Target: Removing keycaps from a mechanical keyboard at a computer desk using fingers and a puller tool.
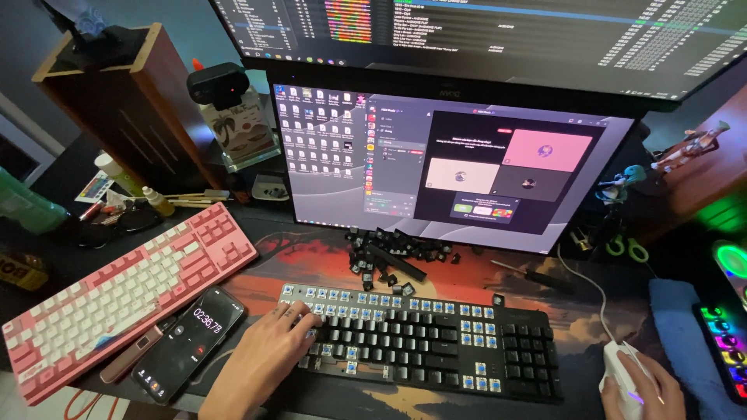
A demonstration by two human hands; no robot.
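Head view: left hand [274, 336] flat, open on black keyboard [436, 342], right hand [642, 386] cupped around white mouse [622, 365]

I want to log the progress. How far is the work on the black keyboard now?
Many keycaps are already off: blue switches show along the black keyboard's top row and right side, and loose keycaps lie in a pile under the monitor. The left hand rests on its left end; the right hand holds a white mouse. The middle caps remain.
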